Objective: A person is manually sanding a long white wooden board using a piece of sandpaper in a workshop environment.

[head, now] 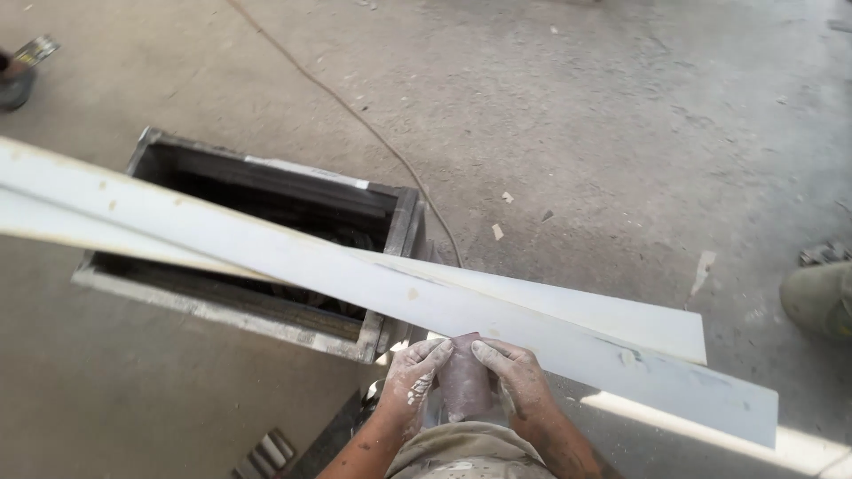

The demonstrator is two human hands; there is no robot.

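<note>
1. At the far left edge a dark shoe [16, 78] stands on the dusty concrete floor [621, 115]; no wearer can be made out
2. Next comes a dark rectangular metal box [257, 244], open at the top, with a pale strip like a label [306, 169] along its far rim; whatever may be printed there is too small to tell
3. Two long white boards [373, 279] lie across the box and run down to the right – the upper one overlaps the lower; small tan filler spots show on the faces, and the surface looks matt and smooth, so by the look of it much of the rubbing down is done, though how much is left cannot be judged from here
4. A thin cable [355, 111] snakes over the floor behind the box
5. The left hand [413, 372], chalky with dust, is curled closed on the left side of a brownish sanding pad [463, 381]
6. The pad sits just below the near edge of the front board, between both hands
7. The right hand [515, 372] is likewise closed on the pad's right side, fingers on top
8. Wood chips [499, 231] are scattered on the floor – and at the far right another person's greenish shoe [821, 297] shows
</note>
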